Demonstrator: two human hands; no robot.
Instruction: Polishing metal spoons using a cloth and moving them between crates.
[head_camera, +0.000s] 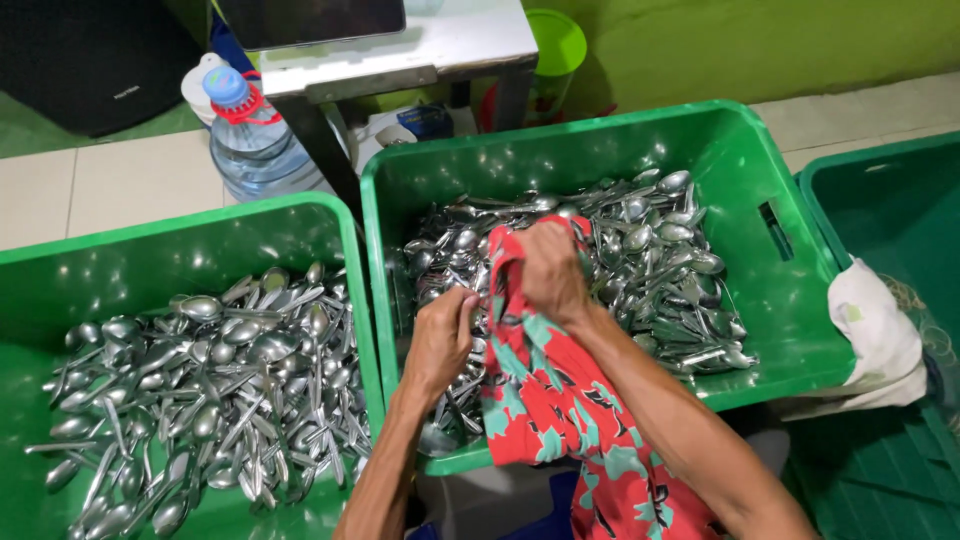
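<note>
Two hands work over the middle green crate (760, 180) heaped with spoons (650, 260). The right hand (552, 270) is clenched on a red patterned cloth (545, 400) draped over the crate's near rim; the left hand (440, 340) is curled down among the spoons beside the cloth.

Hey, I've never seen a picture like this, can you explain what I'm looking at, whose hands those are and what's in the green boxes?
This is one picture from a camera worn on a person's head, looking down at their own bare hands. The right hand grips a red patterned cloth. The left hand is beside it, touching the cloth and the metal spoons heaped in the middle green crate. Another green crate on the left holds more spoons. A third crate on the right has a white cloth draped over its rim. Behind stands a water bottle.
</note>
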